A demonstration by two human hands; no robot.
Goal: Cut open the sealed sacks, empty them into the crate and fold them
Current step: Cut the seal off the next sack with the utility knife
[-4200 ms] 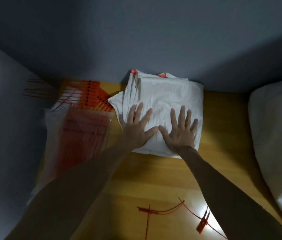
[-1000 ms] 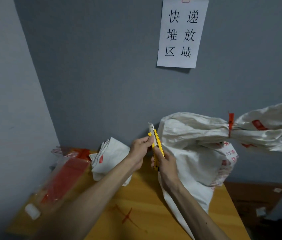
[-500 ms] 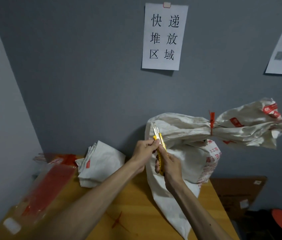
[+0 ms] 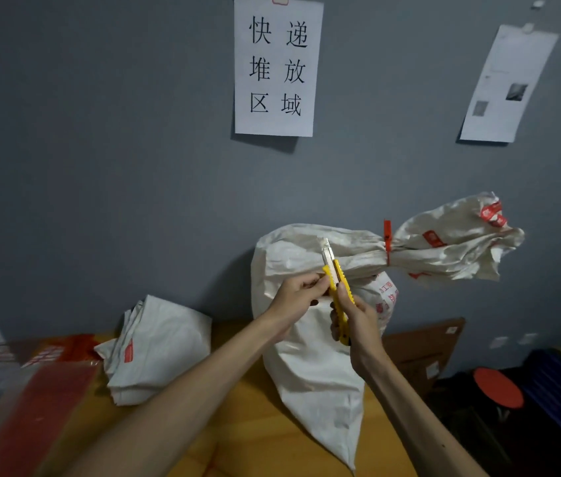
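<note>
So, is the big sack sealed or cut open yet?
Sealed. The red tie cinches the neck of the sack, uncut; the yellow knife is apart from it.

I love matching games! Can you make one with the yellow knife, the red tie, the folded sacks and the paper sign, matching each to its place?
Things:
1 yellow plastic utility knife
2 thin red plastic tie
3 pile of folded white woven sacks
4 white paper sign

Places:
A on the grey wall
B in the left hand and right hand
C around the neck of the full white sack
D on the wooden table

Pairs: 1-B, 2-C, 3-D, 4-A
</note>
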